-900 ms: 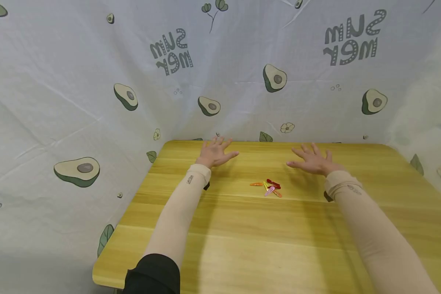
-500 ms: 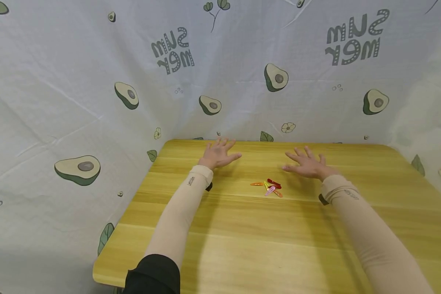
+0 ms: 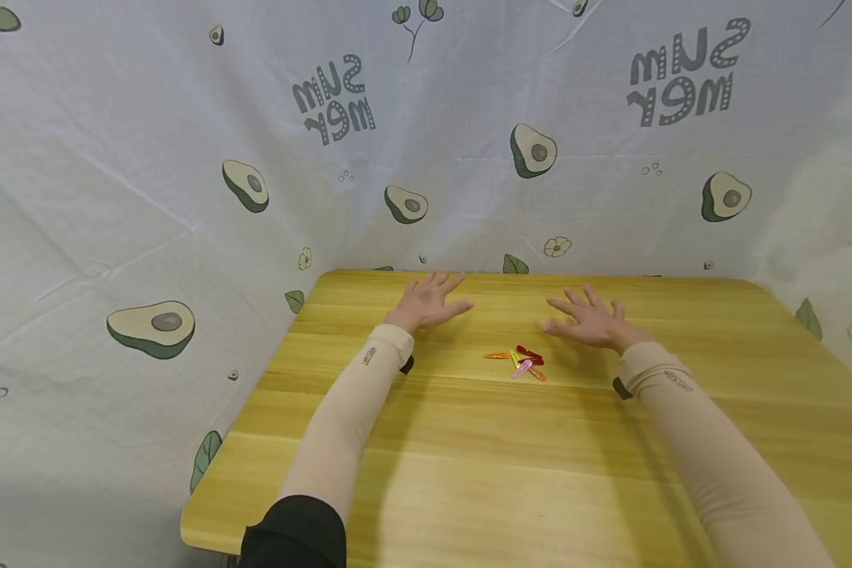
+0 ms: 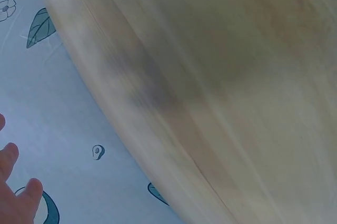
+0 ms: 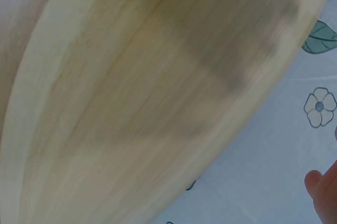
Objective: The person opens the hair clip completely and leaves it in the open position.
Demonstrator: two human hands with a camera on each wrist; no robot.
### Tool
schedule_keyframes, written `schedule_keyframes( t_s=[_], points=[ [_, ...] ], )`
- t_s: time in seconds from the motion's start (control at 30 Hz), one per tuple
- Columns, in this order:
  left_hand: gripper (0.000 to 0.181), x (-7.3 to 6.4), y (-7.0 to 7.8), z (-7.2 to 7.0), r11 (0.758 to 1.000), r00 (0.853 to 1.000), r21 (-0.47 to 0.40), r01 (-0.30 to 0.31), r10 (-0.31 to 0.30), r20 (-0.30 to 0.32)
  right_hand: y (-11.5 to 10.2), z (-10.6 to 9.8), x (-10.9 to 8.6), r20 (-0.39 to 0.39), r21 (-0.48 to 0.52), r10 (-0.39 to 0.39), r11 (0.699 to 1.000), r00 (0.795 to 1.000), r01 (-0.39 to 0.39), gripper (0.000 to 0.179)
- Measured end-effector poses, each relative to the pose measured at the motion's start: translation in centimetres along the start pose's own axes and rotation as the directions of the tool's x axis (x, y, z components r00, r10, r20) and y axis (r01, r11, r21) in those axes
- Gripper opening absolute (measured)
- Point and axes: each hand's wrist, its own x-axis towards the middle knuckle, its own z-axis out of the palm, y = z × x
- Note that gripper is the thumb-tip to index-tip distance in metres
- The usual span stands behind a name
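Several small hair clips lie in a loose group on the wooden table in the head view. An orange clip is at the group's left, a pink one at its front, and a dark red one at its back right. Behind and left of them, my left hand is held over the table with fingers spread. My right hand hovers behind and to the right of the clips, its fingers spread too. Both hands hold nothing. The wrist views show only some fingertips at their edges, above bare wood.
The light wooden table has rounded corners. A white cloth printed with avocados, leaves and lettering hangs behind its far edge and along the left side. Dark bands sit at both wrists.
My left hand has shifted slightly to the right. My right hand has moved a little left and nearer, toward the clips. The hair clips lie as before.
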Motion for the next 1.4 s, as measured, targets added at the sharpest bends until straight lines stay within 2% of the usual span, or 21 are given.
schedule_keyframes(
  t_s=[0.33, 0.47, 0.7, 0.9, 1.2, 1.4],
  points=[
    [0.071, -0.2, 0.3, 0.2, 0.998, 0.999, 0.023, -0.051, 0.051, -0.008, -0.8, 0.3, 0.1, -0.015, 0.031, -0.055, 0.998, 0.998, 0.056, 0.07],
    [0.072, -0.3, 0.2, 0.4, 0.998, 0.998, 0.006, -0.065, 0.065, -0.006, -1.2, 0.4, 0.1, -0.026, 0.03, -0.082, 0.996, 0.996, 0.082, 0.069],
    [0.068, -0.7, 0.7, 0.5, 0.992, 0.992, -0.041, -0.122, 0.12, -0.04, -1.5, 0.7, 0.2, -0.034, 0.066, -0.121, 0.99, 0.992, 0.123, 0.069],
    [0.07, -0.8, 1.4, 0.7, 0.988, 0.988, -0.042, -0.15, 0.148, -0.045, -2.0, 1.2, 0.3, -0.05, 0.075, -0.157, 0.984, 0.986, 0.161, 0.06],
    [0.071, -1.0, 2.5, 1.3, 0.985, 0.986, -0.055, -0.165, 0.162, -0.048, -2.3, 1.8, 0.4, -0.056, 0.103, -0.136, 0.985, 0.989, 0.142, 0.06],
    [0.069, -1.1, 3.1, 1.8, 0.981, 0.982, -0.063, -0.184, 0.18, -0.06, -2.7, 1.9, 0.4, -0.072, 0.144, -0.145, 0.978, 0.987, 0.154, 0.048]
  ],
)
